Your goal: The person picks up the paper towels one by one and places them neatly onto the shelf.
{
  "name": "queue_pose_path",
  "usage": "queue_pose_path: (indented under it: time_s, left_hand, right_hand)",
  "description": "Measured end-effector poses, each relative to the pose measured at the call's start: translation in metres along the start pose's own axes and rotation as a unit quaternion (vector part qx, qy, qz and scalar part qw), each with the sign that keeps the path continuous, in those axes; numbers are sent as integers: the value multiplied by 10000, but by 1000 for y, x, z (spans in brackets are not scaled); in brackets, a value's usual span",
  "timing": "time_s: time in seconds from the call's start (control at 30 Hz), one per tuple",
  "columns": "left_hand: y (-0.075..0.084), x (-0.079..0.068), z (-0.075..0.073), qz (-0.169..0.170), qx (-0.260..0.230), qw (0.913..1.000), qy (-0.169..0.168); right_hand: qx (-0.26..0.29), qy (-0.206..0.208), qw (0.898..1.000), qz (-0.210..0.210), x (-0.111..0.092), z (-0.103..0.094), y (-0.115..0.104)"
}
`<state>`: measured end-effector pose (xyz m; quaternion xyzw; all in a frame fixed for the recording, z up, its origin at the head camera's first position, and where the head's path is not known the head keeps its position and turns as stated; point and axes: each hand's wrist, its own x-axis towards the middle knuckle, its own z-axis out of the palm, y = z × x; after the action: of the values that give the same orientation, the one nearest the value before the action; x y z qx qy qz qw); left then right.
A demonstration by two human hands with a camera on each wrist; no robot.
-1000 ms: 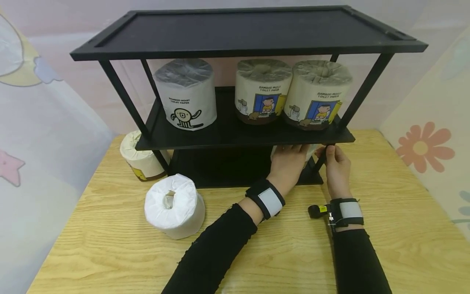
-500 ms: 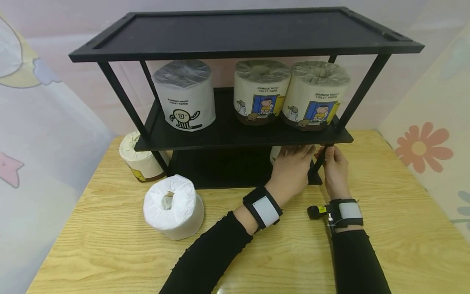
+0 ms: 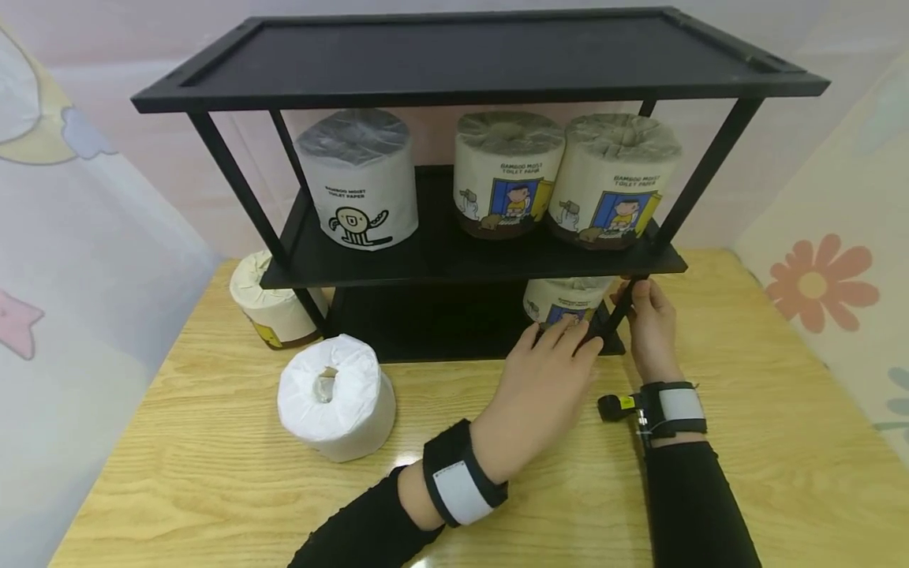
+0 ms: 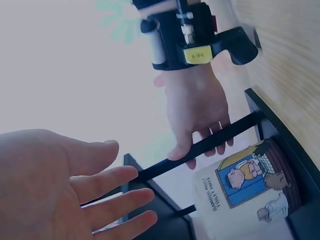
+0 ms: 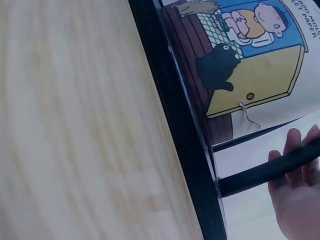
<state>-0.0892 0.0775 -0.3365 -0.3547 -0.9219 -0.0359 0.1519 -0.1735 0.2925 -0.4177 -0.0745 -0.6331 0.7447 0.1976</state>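
Note:
My left hand [image 3: 533, 394] is in front of the lower shelf, palm down, its fingers spread and holding nothing. Just beyond its fingertips stands a wrapped toilet paper roll [image 3: 561, 293] at the right end of that shelf, partly hidden by the hand and the shelf above. In the left wrist view the roll [image 4: 245, 192] shows its cartoon label, apart from the left hand [image 4: 50, 180]. My right hand [image 3: 653, 331] grips the black rack's front right post [image 4: 240, 128], thumb on one side and fingers on the other.
On the middle shelf of the black rack [image 3: 440, 260] stand a white roll [image 3: 369, 197] and two cartoon rolls [image 3: 507, 177]. A white roll [image 3: 337, 398] and a cream roll [image 3: 277, 304] are on the wooden table [image 3: 213, 489], left of and before the rack.
My left hand has drawn back from the roll on the lower shelf, toward the front, leaving its label in sight. The right hand stays at the post.

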Motion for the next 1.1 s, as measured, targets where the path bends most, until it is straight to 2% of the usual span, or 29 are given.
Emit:
queue_pose_path:
  time_s: [0.17, 0.23, 0.4, 0.57, 0.63, 0.83, 1.1]
  left_hand:
    - [-3, -23, -2, 140, 196, 9962, 833]
    - [-6, -32, -4, 154, 241, 9945, 1010]
    - [-22, -57, -16, 97, -95, 9959, 889]
    - [-45, -80, -29, 201, -633, 9939, 885]
    - [-53, -88, -35, 233, -711, 9937, 838]
    - [-78, -103, -51, 135, -567, 9964, 616]
    - [-107, -123, -76, -189, -304, 9962, 791]
  right_hand:
    - [104, -13, 9999, -64, 1, -1, 0]
    - [129, -20, 9999, -73, 1, -1, 1]
    - [40, -139, 9999, -31, 0, -1, 2]
    - [45, -309, 9995, -26, 0, -2, 2]
    - [89, -370, 9993, -36, 0, -2, 2]
    - [218, -468, 9987, -7, 2, -3, 2]
    - [254, -522, 9983, -57, 2, -6, -1]
